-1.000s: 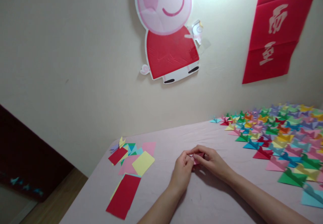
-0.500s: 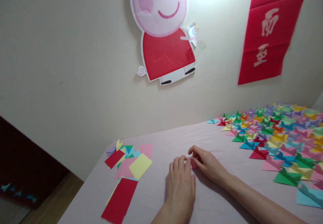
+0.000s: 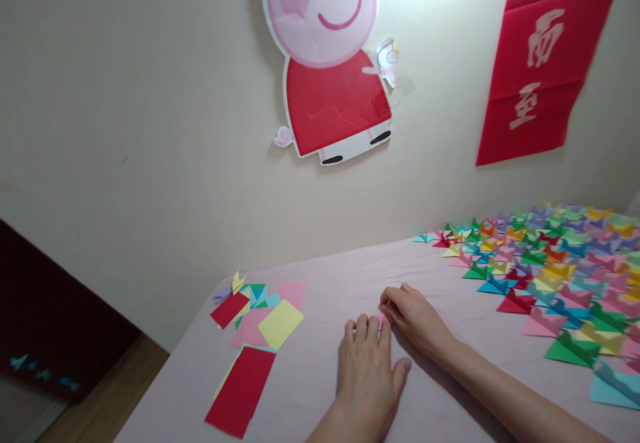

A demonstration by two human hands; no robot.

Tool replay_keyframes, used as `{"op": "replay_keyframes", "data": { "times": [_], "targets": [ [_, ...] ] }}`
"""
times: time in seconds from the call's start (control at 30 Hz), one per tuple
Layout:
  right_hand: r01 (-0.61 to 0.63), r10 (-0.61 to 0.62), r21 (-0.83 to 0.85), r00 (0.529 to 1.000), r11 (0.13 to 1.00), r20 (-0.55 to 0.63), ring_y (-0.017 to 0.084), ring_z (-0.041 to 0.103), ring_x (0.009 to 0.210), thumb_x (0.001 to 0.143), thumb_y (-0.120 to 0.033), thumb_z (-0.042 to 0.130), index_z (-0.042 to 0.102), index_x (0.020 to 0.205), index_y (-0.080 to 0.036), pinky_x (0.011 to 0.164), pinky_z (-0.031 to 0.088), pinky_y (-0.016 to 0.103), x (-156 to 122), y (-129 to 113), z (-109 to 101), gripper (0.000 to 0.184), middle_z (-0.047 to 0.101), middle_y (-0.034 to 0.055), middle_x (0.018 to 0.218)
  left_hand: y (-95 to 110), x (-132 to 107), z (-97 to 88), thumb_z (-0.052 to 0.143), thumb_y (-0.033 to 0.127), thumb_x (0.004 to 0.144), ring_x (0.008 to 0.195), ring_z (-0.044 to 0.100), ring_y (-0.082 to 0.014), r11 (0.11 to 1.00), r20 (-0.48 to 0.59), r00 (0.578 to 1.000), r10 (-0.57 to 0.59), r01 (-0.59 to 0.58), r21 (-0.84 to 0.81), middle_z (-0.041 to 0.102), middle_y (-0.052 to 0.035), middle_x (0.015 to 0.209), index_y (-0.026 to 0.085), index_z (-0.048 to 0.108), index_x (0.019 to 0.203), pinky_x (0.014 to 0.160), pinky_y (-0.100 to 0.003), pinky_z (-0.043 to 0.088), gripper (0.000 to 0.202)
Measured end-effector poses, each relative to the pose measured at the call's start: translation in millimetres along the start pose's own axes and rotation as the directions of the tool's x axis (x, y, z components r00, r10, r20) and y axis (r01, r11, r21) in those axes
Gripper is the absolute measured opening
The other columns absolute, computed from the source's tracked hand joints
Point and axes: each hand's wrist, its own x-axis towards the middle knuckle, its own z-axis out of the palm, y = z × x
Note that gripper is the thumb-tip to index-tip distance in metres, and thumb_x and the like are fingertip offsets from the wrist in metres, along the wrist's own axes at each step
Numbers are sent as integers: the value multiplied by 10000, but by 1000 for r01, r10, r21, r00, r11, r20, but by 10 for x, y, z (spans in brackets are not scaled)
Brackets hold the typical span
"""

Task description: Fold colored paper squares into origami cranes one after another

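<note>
A small piece of pink paper, mostly hidden by the hands, lies on the cloth-covered tabletop; take it as the centre of a clock face. At seven o'clock the left hand is palm down, fingers straight and slightly spread, thumb held apart, with the fingertips touching the paper's near edge. At about four o'clock the right hand has its fingers curled in close against the paper; whether they pinch it cannot be told, as the tips are hidden.

Toward nine o'clock lie overlapping loose sheets, including a yellow sheet and a small red sheet, with a yellow folded piece just beyond. A large red rectangle lies toward eight o'clock, partly over yellow and blue paper. Between two and three o'clock, many-coloured origami cranes stand in close rows. On the wall, a cartoon pig cutout hangs just before twelve and a red banner between one and two.
</note>
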Motion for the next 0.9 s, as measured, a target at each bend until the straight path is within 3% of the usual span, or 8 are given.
{"op": "replay_keyframes", "data": {
  "times": [0.3, 0.4, 0.53, 0.73, 0.9],
  "targets": [
    [8, -22, -156, 996, 988, -88, 257, 547, 848, 928, -182, 426, 646, 886, -195, 769, 412, 353, -12, 110, -29, 225, 659, 90, 853, -27, 9, 96, 574, 401, 915, 1317, 404, -395, 999, -16, 1000, 2, -2, -32, 499, -171, 1420, 134, 496, 1410, 1118, -578, 267, 568],
    [31, -61, -229, 990, 973, -124, 284, 540, 928, 904, -240, 500, 637, 941, -191, 808, 412, 385, -40, 125, -8, 150, 662, 113, 990, -48, 6, 133, 573, 408, 918, 1363, 363, -385, 999, -23, 1000, 16, -17, -46, 465, -157, 1463, 125, 477, 1426, 1138, -566, 262, 588],
    [10, -71, -339, 983, 941, -170, 312, 516, 1111, 876, -299, 558, 629, 1077, -183, 892, 408, 418, -73, 95, 81, 242, 611, 139, 1214, -34, 11, 68, 503, 479, 951, 1367, 374, -336, 1000, 14, 1000, 13, -13, 8, 506, -119, 1439, 130, 445, 1447, 1157, -522, 272, 609],
    [-19, -35, -382, 990, 924, -134, 299, 525, 1146, 894, -187, 476, 634, 1190, -226, 894, 413, 417, -65, 147, 85, 337, 605, 120, 1275, 4, 19, -20, 496, 495, 953, 1338, 411, -324, 997, 38, 999, 18, -21, 78, 533, -106, 1412, 137, 484, 1419, 1153, -514, 298, 589],
    [-13, -31, -354, 992, 935, -119, 294, 522, 1158, 942, -182, 387, 623, 1227, -238, 898, 421, 426, -56, 225, 74, 375, 602, 116, 1304, 14, 17, -41, 487, 476, 958, 1329, 424, -328, 998, 60, 998, 0, -4, 62, 510, -112, 1436, 132, 477, 1423, 1151, -525, 297, 579]
  ]
}}
